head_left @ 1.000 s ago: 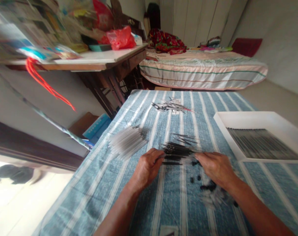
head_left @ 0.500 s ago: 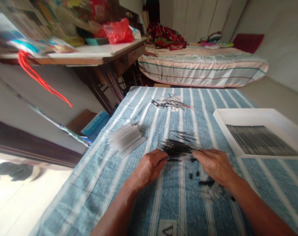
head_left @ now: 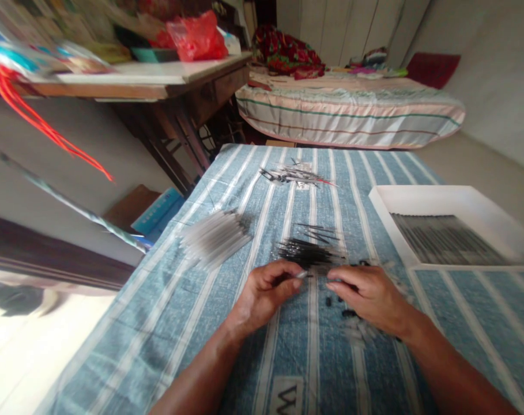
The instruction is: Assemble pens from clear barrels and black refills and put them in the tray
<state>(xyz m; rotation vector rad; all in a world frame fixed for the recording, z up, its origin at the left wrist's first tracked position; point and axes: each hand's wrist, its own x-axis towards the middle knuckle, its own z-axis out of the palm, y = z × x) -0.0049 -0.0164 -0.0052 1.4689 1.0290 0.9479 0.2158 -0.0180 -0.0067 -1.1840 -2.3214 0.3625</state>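
Observation:
My left hand pinches a small pale piece between thumb and fingertips; its kind is too small to tell. Facing it, a short gap away, my right hand has thumb and fingers closed, and what they hold, if anything, is hidden. Just beyond both hands lies a pile of thin black sticks, like pen refills. Small black caps and whitish pieces are scattered beside and under my right hand. To the left rests a stack of translucent white tubes, like pen barrels.
A white tray at the right holds a row of dark-cored tubes. Another heap of thin parts lies at the table's far end. The striped cloth covers the table. Beyond stand a wooden desk and a bed.
My hands have drawn back from the sides of the black stick pile and come closer together. A small pale piece now shows in my left fingertips. The camera view has shifted slightly.

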